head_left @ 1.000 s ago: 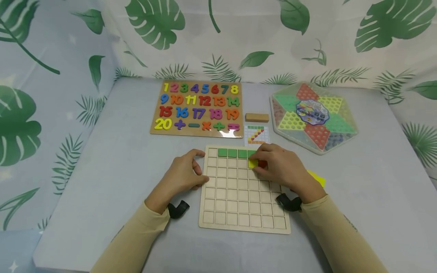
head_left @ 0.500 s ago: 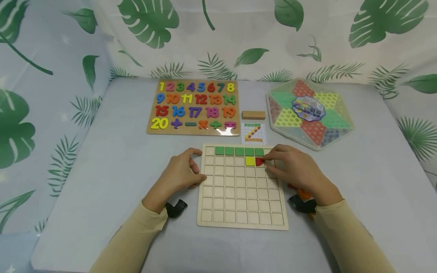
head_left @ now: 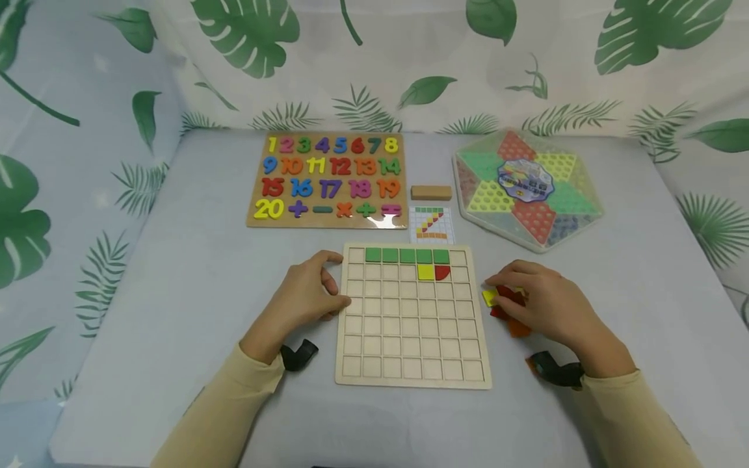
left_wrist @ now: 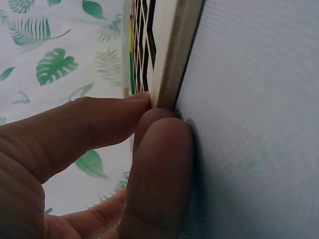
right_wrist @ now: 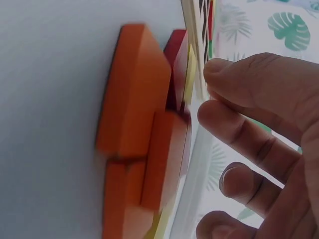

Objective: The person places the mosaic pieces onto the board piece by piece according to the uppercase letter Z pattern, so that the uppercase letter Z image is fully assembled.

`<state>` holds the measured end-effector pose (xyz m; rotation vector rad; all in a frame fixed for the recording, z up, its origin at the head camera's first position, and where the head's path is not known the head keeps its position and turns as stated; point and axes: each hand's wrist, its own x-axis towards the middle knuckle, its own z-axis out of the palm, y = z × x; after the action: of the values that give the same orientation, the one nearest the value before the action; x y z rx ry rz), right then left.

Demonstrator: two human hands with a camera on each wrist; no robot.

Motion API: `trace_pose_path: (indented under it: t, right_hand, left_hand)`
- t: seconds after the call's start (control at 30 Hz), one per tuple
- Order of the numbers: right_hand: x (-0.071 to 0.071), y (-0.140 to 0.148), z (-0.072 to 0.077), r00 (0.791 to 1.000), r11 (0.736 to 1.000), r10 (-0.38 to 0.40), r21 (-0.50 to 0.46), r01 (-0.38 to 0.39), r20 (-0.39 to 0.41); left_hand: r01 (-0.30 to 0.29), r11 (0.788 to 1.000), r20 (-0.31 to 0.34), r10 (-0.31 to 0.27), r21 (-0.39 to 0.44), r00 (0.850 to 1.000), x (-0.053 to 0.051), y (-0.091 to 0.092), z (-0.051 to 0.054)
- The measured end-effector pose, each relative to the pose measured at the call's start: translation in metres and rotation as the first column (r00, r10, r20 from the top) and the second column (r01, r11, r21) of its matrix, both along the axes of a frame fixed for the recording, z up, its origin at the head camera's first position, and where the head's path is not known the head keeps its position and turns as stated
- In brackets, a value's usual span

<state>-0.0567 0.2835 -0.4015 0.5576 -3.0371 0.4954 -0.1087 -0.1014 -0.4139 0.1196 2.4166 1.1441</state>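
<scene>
The left hand point(head_left: 307, 289) touches the left edge of a wooden grid board point(head_left: 404, 331) with its index finger and thumb, set apart along that edge. In the left wrist view, its fingertips point(left_wrist: 162, 134) lie against the board's side. Several green square tiles point(head_left: 407, 255) fill part of the top row. Below them sit a yellow square tile point(head_left: 426, 272) and a red rounded tile point(head_left: 442, 272). The right hand point(head_left: 547, 302) hovers over a loose pile right of the board, its fingers holding nothing. There lie orange tiles point(right_wrist: 134, 94), red tiles point(right_wrist: 175, 64) and a yellow tile point(head_left: 489, 298).
Behind the board lies a pattern card point(head_left: 432, 225), with a wooden block point(head_left: 431, 192) beyond it. A number puzzle board point(head_left: 328, 220) stands at the back left. A hexagonal game box point(head_left: 526, 221) is at the back right. Leaf-print cloth point(head_left: 374, 58) hangs behind.
The right hand has let go of the red rounded tile on the board and moved right, over the loose tiles. The left hand stays at the board's edge. The head view has shifted slightly.
</scene>
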Motion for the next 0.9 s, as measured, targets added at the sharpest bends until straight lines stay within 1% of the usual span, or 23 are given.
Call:
trace_pose_path:
  t: [0.1, 0.33, 0.53, 0.67, 0.9]
  right_hand:
    - [0.000, 0.004, 0.000, 1.000, 1.000, -0.012, 0.001, 0.012, 0.003]
    - [-0.001, 0.009, 0.001, 0.995, 0.998, -0.052, 0.024, 0.050, 0.086]
    - [-0.004, 0.008, 0.003, 0.989, 0.996, -0.072, 0.056, 0.065, 0.128]
    - [-0.006, 0.008, 0.003, 0.987, 0.992, -0.097, 0.089, 0.085, 0.131]
    - [-0.011, 0.006, -0.001, 0.984, 0.985, -0.144, 0.115, 0.132, 0.102]
  left_hand:
    - [-0.002, 1.000, 0.000, 0.002, 0.006, 1.000, 0.000, -0.001, 0.000]
    - [-0.006, 1.000, 0.002, 0.006, 0.018, 1.000, -0.001, -0.002, -0.001]
    - [-0.007, 1.000, 0.006, 0.007, 0.018, 1.000, -0.001, -0.002, -0.001]
    - [-0.011, 1.000, 0.011, 0.011, 0.013, 1.000, -0.001, -0.001, -0.001]
    - [-0.011, 1.000, 0.015, 0.011, 0.018, 1.000, -0.001, -0.001, -0.001]
